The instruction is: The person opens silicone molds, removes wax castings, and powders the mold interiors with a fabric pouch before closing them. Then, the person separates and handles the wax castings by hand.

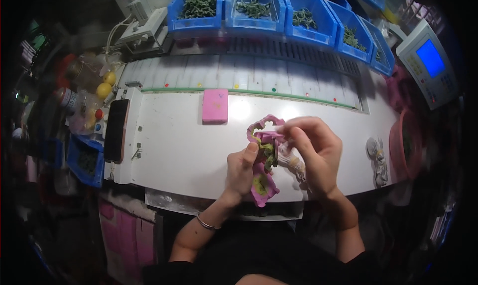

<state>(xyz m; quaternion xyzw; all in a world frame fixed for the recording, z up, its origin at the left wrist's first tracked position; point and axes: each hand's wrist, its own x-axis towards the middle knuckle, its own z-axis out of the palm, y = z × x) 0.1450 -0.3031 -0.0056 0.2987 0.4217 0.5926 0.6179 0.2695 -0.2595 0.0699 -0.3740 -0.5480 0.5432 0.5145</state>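
Note:
My left hand [240, 171] is closed around a soft, pink, green-stained piece that looks like a rubber mould [259, 188], its thumb pressing on the front. One flap hangs below the hand and another curls up above it. Dark green twisted bits [269, 151] show in its middle. At the upper right of the mould, my right hand [318, 150] pinches with thumb and fingertips, where something small and whitish is too blurred to name. Behind that hand, a banded bundle of pale strips [295, 166] lies on the white table, partly hidden.
A pink block [215, 106] lies on the white table [174, 150]. Blue bins [255, 25] of green pieces line the back. A phone [118, 130] rests at the left. On the right are a blue-screened device [428, 65], a second banded bundle [378, 163] and a pink basin [396, 145].

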